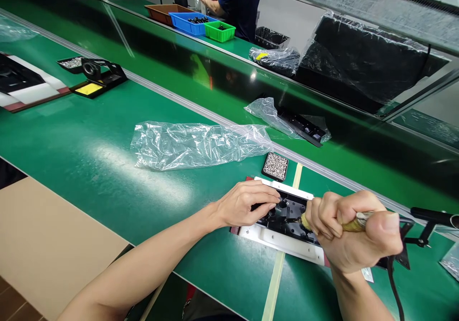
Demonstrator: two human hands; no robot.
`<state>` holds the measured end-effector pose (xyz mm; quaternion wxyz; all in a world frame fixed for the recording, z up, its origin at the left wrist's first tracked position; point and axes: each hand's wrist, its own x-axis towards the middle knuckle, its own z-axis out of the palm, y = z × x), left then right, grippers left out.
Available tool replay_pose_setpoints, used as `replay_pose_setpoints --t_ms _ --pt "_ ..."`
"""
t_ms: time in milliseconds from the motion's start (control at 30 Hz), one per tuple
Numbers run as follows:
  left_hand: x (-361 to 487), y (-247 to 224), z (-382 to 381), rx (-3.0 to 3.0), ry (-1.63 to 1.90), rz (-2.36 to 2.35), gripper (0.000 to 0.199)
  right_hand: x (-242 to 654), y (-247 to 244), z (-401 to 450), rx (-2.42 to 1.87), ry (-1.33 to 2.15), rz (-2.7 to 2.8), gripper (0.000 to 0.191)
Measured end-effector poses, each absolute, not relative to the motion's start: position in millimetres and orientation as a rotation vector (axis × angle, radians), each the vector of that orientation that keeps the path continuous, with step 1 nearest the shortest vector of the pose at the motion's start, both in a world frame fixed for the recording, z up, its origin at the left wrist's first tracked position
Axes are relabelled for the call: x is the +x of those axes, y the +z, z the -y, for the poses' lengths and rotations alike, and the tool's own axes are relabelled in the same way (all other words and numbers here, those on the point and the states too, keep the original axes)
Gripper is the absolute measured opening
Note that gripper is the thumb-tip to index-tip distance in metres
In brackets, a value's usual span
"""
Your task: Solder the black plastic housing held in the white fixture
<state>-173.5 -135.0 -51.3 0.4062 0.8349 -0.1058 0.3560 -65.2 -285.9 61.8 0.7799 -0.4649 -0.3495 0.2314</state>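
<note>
My right hand [355, 230] is wrapped around the yellowish handle of a soldering iron [353, 223], thumb toward its rear end. The iron's tip points left, down into a black plastic part [301, 232]. This part lies in a white fixture [287, 244] with dark red ends. Over the part's left half, my left hand [247, 204] has its thumb and fingertips drawn together at the surface; whatever they pinch is too small to make out. Just beyond the fixture sits a small black tray [275, 166] full of tiny metal pieces.
A crumpled clear bag [201, 145] lies left of the tray. Behind the metal rail are a bagged black part [301, 122] and blue [188, 23] and green [220, 31] bins. A soldering iron stand [96, 79] stands left. A dark cord [396, 287] hangs at right. A co-worker [240, 5] is at the back.
</note>
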Motion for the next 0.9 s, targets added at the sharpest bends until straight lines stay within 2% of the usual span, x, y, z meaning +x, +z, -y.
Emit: replay_pose_setpoints --t_ms 900 --pt "-174.0 -51.7 135.2 2.114 0.873 0.256 0.018 -64.0 60.2 289.8 -1.005 0.532 0.776 0.051"
